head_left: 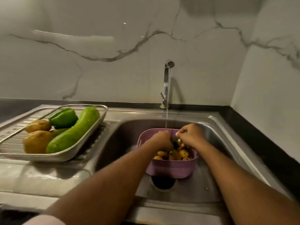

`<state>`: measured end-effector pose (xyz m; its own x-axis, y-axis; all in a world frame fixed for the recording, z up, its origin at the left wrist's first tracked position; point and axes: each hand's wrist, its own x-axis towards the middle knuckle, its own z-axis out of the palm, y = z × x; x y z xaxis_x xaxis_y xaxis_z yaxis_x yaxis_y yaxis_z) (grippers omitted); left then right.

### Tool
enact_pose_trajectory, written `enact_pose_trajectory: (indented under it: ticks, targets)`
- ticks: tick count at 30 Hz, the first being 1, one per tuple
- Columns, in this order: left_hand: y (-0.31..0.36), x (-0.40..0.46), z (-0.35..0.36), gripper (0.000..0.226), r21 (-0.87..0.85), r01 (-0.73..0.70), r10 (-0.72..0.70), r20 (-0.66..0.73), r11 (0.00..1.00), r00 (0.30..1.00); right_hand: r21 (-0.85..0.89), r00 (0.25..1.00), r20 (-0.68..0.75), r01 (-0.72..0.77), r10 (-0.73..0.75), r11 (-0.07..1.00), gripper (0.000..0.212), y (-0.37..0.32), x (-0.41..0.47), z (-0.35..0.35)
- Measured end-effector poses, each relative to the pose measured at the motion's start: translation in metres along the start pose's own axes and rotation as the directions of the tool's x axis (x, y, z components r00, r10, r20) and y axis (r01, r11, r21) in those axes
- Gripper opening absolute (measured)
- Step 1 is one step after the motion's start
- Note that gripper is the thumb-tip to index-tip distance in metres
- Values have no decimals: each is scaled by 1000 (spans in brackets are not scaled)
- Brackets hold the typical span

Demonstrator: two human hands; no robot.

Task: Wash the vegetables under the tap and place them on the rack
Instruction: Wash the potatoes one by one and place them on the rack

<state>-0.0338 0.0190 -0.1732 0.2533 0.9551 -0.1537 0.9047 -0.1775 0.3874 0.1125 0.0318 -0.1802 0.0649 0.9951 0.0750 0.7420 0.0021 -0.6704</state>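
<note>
A purple basket (170, 168) stands in the steel sink (123, 143), holding several small potatoes (184, 153) and something orange. Over it, my left hand (162, 139) and my right hand (191, 135) both grip a small dark green vegetable (176, 142), mostly hidden between them. Water runs from the tap (167, 82) onto my left hand. On the drainboard at the left, a metal rack (90, 140) holds a long green gourd (73, 130), a green bell pepper (64, 118) and two potatoes (38, 140).
The open drain hole (163, 182) lies just in front of the basket. A marble wall rises behind the sink and at the right. A black counter edge (253, 132) runs along the right of the sink.
</note>
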Motion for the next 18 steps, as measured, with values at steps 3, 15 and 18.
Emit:
enact_pose_trajectory:
  ticks: [3,15,18]
  targets:
    - [-6,17,29,37,-76,125,-125,2,989,992,-124,988,114,-94,108,988,8,2,4,9]
    - [-20,27,38,25,-288,196,-248,-158,937,956,-240,894,340,-218,292,946,78,-4,6,31]
    - [-27,23,36,32,-391,240,-319,-151,888,936,-203,897,344,-217,277,955,39,4,7,29]
